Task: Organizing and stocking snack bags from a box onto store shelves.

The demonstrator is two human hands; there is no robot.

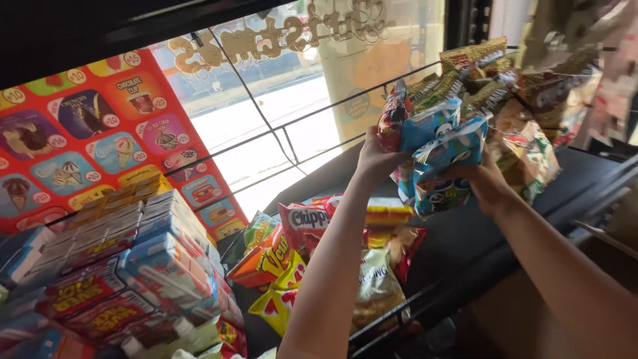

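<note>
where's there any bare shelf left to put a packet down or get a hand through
Bare black shelf lies right of the yellow-red packets, below the right hand. A dark strip runs behind the red chip bag. Crowded: hanging packets above, stacked cartons left.

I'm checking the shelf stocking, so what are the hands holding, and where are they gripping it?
Both hands hold a bunch of blue snack packets. The left hand grips the bunch's left edge; the right hand grips its lower right side.

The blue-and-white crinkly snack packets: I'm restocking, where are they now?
In the head view, upper right of centre, the blue-and-white crinkly snack packets are gripped between left hand and right hand, just below the hanging gold-wrapped packets.
</note>
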